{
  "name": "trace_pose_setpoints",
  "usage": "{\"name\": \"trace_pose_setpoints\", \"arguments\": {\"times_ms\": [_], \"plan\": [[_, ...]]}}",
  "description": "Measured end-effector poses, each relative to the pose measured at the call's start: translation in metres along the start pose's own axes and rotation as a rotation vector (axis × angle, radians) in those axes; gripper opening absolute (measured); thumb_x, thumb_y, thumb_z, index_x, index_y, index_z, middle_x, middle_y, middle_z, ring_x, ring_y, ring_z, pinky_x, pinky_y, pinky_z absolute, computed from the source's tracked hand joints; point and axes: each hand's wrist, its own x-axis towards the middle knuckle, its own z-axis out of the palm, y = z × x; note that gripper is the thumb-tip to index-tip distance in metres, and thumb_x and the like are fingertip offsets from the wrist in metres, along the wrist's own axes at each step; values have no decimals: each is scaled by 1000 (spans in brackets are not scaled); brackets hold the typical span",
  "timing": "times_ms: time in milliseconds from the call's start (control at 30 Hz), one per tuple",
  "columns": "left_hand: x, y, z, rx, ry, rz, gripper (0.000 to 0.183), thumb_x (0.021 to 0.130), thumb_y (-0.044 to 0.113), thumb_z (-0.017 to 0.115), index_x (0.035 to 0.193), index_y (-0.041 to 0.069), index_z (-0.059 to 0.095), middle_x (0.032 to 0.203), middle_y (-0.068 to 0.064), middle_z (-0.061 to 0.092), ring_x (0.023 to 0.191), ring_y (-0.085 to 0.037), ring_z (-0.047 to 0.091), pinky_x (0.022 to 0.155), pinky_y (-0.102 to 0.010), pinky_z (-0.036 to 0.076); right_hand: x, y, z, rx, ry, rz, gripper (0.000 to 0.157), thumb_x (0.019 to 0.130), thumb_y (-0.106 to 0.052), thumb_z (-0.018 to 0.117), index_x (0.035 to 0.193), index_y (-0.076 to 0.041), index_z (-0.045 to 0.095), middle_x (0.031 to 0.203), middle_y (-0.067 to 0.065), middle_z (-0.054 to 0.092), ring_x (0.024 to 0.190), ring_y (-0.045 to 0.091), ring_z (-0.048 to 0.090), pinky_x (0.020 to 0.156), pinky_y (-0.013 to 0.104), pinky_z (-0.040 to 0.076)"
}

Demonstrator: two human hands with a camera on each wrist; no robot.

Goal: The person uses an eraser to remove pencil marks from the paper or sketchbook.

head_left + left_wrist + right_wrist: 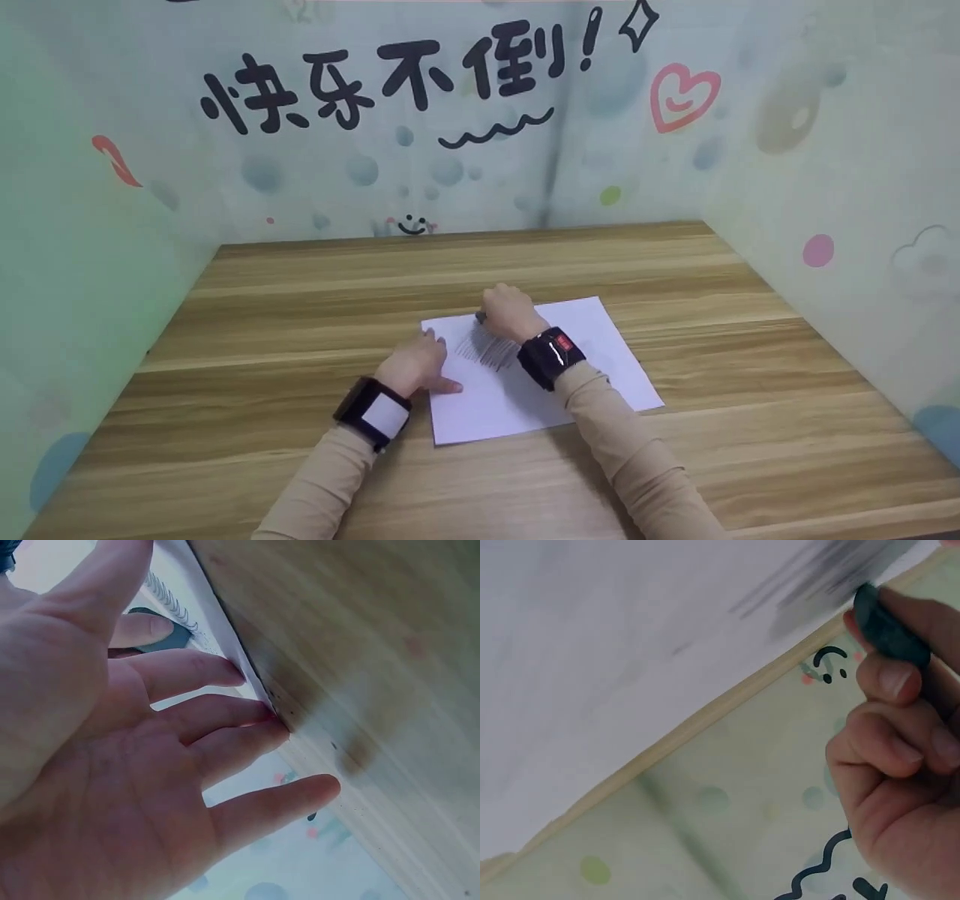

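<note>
A white sheet of paper [525, 409] lies on the wooden table, with a patch of dark pencil-like strokes [487, 352] near its upper left part. My right hand [511, 311] grips a small dark teal, eraser-like block [889, 628] at the top of those strokes. Grey smudging shows beside the lines in the right wrist view. At the sheet's left edge rests my left hand [420, 364], its thumb over the paper and its fingers extended along the edge. In the left wrist view that palm [135, 780] holds nothing.
The wooden table [300, 300] spreads out around the sheet. Patterned panels stand at the back [330, 180], left [75, 262] and right [847, 172], with printed characters and dots. Each wrist wears a black band [373, 412].
</note>
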Motion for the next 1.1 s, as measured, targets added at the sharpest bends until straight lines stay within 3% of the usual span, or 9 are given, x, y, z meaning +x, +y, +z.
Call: {"name": "trace_pose_setpoints", "arguments": {"times_ms": [133,300,433,600,800,900,1000,1100], "plan": [[-1,0,-1,30,15,10,83,80,44,72,133,-14,45,140,-34,42,131,-43,43,111,-47,37,0,0,0,-2,-11,-55,15,84,-11,67,82,3,71,87,20,69,82,36,67,72,47,57],[-2,1,-3,36,13,21,82,81,44,72,131,-15,45,139,-34,44,131,-44,43,112,-46,36,0,2,-1,-41,8,8,15,83,-12,69,86,3,70,91,21,68,86,37,66,73,49,57],[-2,1,-3,44,12,20,82,80,44,72,131,-15,46,138,-34,44,131,-43,43,111,-46,37,0,3,-1,-11,-9,-46,15,84,-14,69,85,1,73,87,19,71,82,35,68,74,46,58],[-1,3,-4,57,-4,12,83,81,46,71,132,-14,45,140,-33,42,132,-43,42,112,-46,36,-1,4,-1,-26,37,-14,14,83,-12,69,82,2,71,87,21,70,81,37,68,71,49,57],[1,3,-3,38,-23,-15,84,82,45,71,134,-14,43,144,-33,38,135,-42,38,114,-45,34,-2,4,0,14,24,-104,16,83,-13,68,74,-2,73,76,16,69,70,31,65,67,46,57],[1,3,-3,33,-23,-17,84,82,45,71,135,-13,43,144,-33,39,136,-42,38,114,-45,33,-2,4,1,-12,38,-75,15,83,-12,69,76,1,72,81,19,69,75,35,66,68,49,57],[0,3,-3,34,-18,-14,83,81,45,71,133,-14,45,142,-33,41,134,-43,39,113,-46,35,-2,3,1,-2,12,-111,13,83,-14,69,85,-2,75,84,17,72,78,34,68,71,47,58],[0,3,-3,30,-9,-6,82,80,45,72,132,-14,46,141,-33,42,133,-43,40,113,-46,35,-2,2,1,-1,5,-90,14,84,-17,70,84,-5,76,84,14,73,78,32,68,72,45,58]]}}
